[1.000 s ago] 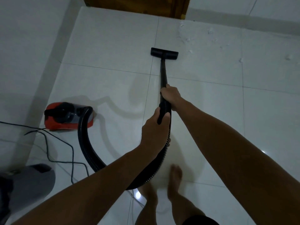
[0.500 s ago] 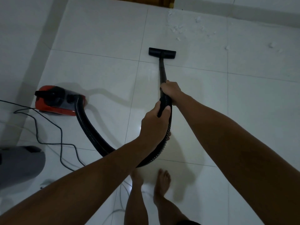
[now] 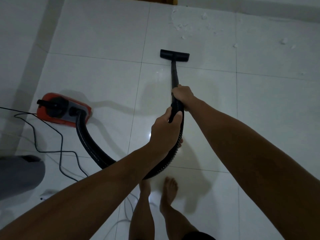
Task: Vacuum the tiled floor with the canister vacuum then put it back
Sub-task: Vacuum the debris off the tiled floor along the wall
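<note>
1. The vacuum head (image 3: 174,55) sits flat on the tiled floor (image 3: 103,49) in the upper middle of the frame. Since a moment ago it has come closer to the white bits (image 3: 181,28) near the top. The bits lie just past it and are not sucked up yet.
2. The black wand (image 3: 174,75) runs from the head down to the hands in the middle of the frame.
3. The right hand (image 3: 182,97) is wrapped tight around the wand, higher up. The left hand (image 3: 164,129) is wrapped around the hose end just below it. The two hands are close together, both clamped on.
4. The ribbed hose (image 3: 90,144) bends down and left to the red canister (image 3: 62,109) at the middle left. Before, the canister looked nearer the left edge; now it shows more to the right, and more cord (image 3: 60,148) can be seen.
5. Bare feet (image 3: 170,187) stand at the bottom, stepped forward from before.
6. I think the cleaning is only partly done. The bits come next, and putting the vacuum away is still to do.
</note>
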